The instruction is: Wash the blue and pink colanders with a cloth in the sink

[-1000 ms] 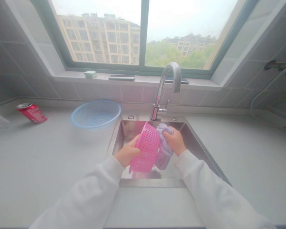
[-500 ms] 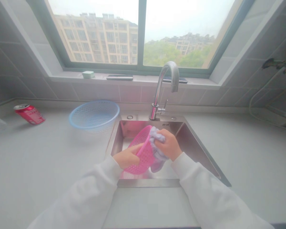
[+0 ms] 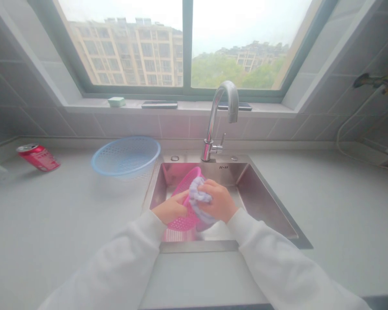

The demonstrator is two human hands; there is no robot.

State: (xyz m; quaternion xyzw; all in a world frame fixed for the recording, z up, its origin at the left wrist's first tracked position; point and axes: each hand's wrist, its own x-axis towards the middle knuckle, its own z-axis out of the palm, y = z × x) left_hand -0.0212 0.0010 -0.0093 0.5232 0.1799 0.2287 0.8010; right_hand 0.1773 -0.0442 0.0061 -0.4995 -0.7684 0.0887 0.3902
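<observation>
In the head view, the pink basket [image 3: 183, 219] stands tilted on its edge inside the sink [image 3: 261, 206], held above the sink floor. The left hand [image 3: 171, 208] is at the basket's near side, its fingers [image 3: 181, 199] closed against the pink mesh. The right hand [image 3: 218, 200] grips a bunched lilac cloth [image 3: 197, 199], its fingers [image 3: 213, 185] curled around it and pressing it onto the basket's inner face, so the cloth sits between those fingers and the mesh. Both arms wear white sleeves [image 3: 271, 258].

Behind the sink stands a steel faucet [image 3: 215, 107]. Left of the sink, a blue basket [image 3: 126, 157] rests on the desk [image 3: 67, 241], and farther left a red can [image 3: 38, 157] lies on its side. Beyond the sink, a phone [image 3: 159, 104] lies on the window sill [image 3: 194, 106].
</observation>
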